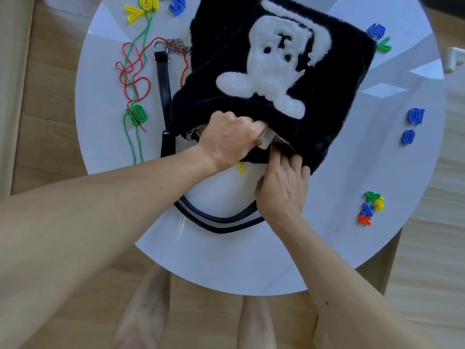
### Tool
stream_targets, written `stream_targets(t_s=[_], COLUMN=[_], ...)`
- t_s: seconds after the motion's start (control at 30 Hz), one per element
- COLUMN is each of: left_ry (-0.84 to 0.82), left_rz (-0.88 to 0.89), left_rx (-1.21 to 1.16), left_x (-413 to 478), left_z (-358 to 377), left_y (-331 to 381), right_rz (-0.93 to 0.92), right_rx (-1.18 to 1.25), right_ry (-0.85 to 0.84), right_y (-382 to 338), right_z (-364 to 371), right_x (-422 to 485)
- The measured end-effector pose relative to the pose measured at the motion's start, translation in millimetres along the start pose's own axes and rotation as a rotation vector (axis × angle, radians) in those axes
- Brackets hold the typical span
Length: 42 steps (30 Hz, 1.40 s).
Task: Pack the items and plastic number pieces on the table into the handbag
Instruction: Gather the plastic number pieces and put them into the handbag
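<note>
- Upper left of the frame: yellow "7" piece (134, 12), yellow "5" piece (149, 2).
- Left: green "10" piece (138, 114).
- Upper right: blue "5" piece (376, 30).
- Right: blue "10" piece (415, 116), blue "0" piece (408, 137).
- Lower right: green "4" piece (370, 196), yellow "4" piece (379, 204), blue "×" piece (367, 210), orange "%" piece (364, 219).

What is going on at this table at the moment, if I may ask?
A person is packing a black furry handbag on a round white table. The left hand pushes a pale item into its opening while the right hand holds the opening's near edge. Plastic number pieces and coloured strings lie around it, not yet packed.
</note>
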<state>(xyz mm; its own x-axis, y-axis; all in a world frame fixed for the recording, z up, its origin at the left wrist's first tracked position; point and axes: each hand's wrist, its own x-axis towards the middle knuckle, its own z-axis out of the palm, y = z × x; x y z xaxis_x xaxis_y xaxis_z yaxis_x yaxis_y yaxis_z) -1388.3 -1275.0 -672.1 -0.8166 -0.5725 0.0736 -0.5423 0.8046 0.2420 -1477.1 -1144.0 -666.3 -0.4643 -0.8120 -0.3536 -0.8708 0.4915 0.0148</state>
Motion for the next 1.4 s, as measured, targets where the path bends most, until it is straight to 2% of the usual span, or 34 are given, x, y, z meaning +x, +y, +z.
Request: stream_targets(t_s=[0.07, 0.2, 0.3, 0.47, 0.63, 0.73, 0.8, 0.9, 0.97, 1.03, 1.1, 1.23, 1.4], left_ry=[0.003, -0.003, 0.002, -0.050, -0.098, -0.140, -0.169, -0.092, -0.076, -0.071, -0.051, 0.048, 0.133], left_rz=[-0.008, 0.015, 0.028, 0.040, -0.032, -0.047, -0.080, -0.045, -0.069, -0.149, -0.262, -0.496, -0.809], left_rx=[0.006, 0.026, 0.022, 0.044, 0.032, -0.002, -0.115, -0.266, -0.323, -0.369, -0.416, -0.416, -0.325], left_x=[3.1, 6.3, 6.6, 8.7, 7.9, 4.8, -4.0, -29.0, -49.4, -72.8, -98.0, -140.9, -174.0], left_z=[1.2, 2.8, 3.2, 3.8, 8.2, 2.6, -2.2, -13.5, -17.0, -18.8, -20.0, -27.8, -28.6], left_y=[0.9, -0.6, -2.8, -3.1, 1.2, 6.3, 5.1, 0.2, -2.3, -3.5, -2.5, -3.2, -38.3], right_rz=[0.013, 0.045, 0.076, 0.024, -0.081, -0.119, -0.133, -0.105, -0.102, -0.115, -0.047, 0.117, 0.151], right_rx=[0.003, 0.130, 0.135, 0.094, 0.139, 0.255, 0.415, 0.656, 0.629, 0.460, 0.375, 0.442, 0.498], right_ry=[-0.066, -0.106, -0.140, -0.115, 0.002, 0.042, 0.044, 0.040, 0.054, 0.045, 0.017, 0.030, 0.033], right_y=[3.6, 7.0, 7.9, 17.2, 29.6, 37.1, 37.3, 31.0, 25.5, 17.3, 6.5, -24.6, -46.7], right_z=[1.2, -9.1, -13.7, -7.4, -6.9, -5.5, -5.8, -6.6, -0.6, 9.1, 18.0, 25.0, 39.3], right_x=[-5.6, 3.5, 18.3, 19.4, 6.9, -2.7, -12.2, -22.5, -28.2, -34.7, -36.1, -21.8, -18.1])
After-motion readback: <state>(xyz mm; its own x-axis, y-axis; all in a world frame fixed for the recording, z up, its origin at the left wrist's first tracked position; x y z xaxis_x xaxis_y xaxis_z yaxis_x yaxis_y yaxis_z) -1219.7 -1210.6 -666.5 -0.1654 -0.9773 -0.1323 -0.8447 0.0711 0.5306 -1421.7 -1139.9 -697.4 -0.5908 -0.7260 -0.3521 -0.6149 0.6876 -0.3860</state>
